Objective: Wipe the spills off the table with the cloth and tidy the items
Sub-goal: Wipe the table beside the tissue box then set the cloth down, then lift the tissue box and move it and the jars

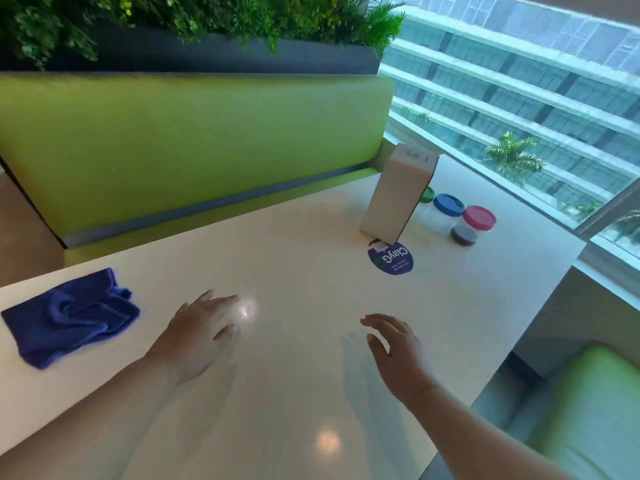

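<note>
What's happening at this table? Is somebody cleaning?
A person is at a white table, holding nothing. The left hand and right hand are spread open over the tabletop. The crumpled blue cloth lies untouched off to the left. A white box stands at the far side beside a green-lidded jar, a blue-lidded jar and a pink-lidded jar.

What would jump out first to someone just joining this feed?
The crumpled blue cloth lies at the left edge of the white table. At the far right stands a tall white box, with three small clear jars, lidded green, blue and pink, beside it. The left hand and right hand are open over the middle, holding nothing.
</note>
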`<state>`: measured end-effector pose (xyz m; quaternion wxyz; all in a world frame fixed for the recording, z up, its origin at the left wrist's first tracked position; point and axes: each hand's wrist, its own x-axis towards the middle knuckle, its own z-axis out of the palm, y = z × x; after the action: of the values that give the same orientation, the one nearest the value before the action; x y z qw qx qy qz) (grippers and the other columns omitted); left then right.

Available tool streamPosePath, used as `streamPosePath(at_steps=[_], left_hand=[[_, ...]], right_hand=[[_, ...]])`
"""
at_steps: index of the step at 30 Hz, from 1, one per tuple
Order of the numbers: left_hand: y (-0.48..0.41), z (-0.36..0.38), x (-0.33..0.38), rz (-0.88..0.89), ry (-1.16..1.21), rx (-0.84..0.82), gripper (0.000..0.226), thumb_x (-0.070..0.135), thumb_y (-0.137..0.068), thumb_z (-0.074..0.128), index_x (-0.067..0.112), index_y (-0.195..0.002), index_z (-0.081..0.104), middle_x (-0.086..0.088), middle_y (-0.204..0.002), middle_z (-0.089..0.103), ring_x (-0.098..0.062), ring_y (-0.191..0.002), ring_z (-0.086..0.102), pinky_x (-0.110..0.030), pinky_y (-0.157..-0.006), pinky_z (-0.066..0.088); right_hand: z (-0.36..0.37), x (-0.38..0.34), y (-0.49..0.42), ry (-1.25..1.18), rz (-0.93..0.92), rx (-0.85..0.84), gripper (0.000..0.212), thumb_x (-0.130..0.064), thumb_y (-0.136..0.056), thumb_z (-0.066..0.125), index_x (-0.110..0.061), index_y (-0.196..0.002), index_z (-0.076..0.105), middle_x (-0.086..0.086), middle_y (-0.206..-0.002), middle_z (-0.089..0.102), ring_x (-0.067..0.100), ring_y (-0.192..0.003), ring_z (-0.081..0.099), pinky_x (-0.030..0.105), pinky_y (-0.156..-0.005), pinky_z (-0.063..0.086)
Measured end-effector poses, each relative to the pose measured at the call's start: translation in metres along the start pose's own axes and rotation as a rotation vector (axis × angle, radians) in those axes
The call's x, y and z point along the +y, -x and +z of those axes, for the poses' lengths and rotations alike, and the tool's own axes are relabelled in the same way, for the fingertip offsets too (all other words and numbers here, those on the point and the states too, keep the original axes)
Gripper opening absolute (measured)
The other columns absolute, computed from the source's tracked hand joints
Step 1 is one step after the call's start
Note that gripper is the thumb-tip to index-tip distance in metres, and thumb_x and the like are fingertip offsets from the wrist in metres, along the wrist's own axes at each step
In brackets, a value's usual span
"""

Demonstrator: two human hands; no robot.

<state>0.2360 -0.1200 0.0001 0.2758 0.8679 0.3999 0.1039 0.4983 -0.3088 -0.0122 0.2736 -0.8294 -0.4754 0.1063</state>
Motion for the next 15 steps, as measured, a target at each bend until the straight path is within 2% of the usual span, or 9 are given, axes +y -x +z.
streamPosePath(at_steps=[5, 8, 12, 15], left_hand=[[-0.018, 0.015, 0.054, 0.014, -0.019, -0.008, 0.048, 0.029, -0.095, 0.048, 0.030, -0.141, 0.036, 0.008, -0.150, 0.034, -0.009, -0.144, 0.014, -0.025, -0.110, 0.018], [-0.035, 0.030, 0.093, 0.016, -0.016, 0.002, 0.047, 0.030, -0.096, 0.047, 0.032, -0.141, 0.035, 0.007, -0.151, 0.031, -0.009, -0.143, 0.016, -0.021, -0.109, 0.018], [-0.065, 0.053, 0.146, 0.012, 0.041, -0.055, 0.046, 0.028, -0.096, 0.048, 0.035, -0.139, 0.035, 0.010, -0.150, 0.027, -0.008, -0.141, 0.019, -0.014, -0.102, 0.021], [-0.093, 0.069, 0.180, 0.011, 0.155, -0.048, 0.048, 0.027, -0.094, 0.052, 0.040, -0.136, 0.034, 0.015, -0.138, 0.028, -0.009, -0.138, 0.026, -0.005, -0.093, 0.022]], right_hand=[[-0.025, 0.042, -0.032, -0.052, 0.004, 0.031, 0.026, -0.012, -0.089, 0.058, -0.024, -0.111, 0.067, -0.019, -0.112, 0.055, 0.013, -0.116, 0.050, 0.017, -0.096, 0.030], [-0.055, 0.077, -0.058, -0.049, 0.032, 0.047, 0.026, -0.014, -0.090, 0.057, -0.024, -0.112, 0.065, -0.010, -0.119, 0.060, 0.015, -0.117, 0.050, 0.020, -0.097, 0.032], [-0.105, 0.138, -0.095, -0.045, 0.116, 0.102, 0.027, -0.015, -0.090, 0.057, -0.023, -0.116, 0.063, -0.002, -0.124, 0.060, 0.022, -0.117, 0.052, 0.028, -0.099, 0.037], [-0.141, 0.185, -0.126, -0.073, 0.249, 0.139, 0.035, -0.020, -0.090, 0.057, -0.023, -0.126, 0.056, 0.001, -0.132, 0.054, 0.023, -0.121, 0.049, 0.037, -0.105, 0.039]])
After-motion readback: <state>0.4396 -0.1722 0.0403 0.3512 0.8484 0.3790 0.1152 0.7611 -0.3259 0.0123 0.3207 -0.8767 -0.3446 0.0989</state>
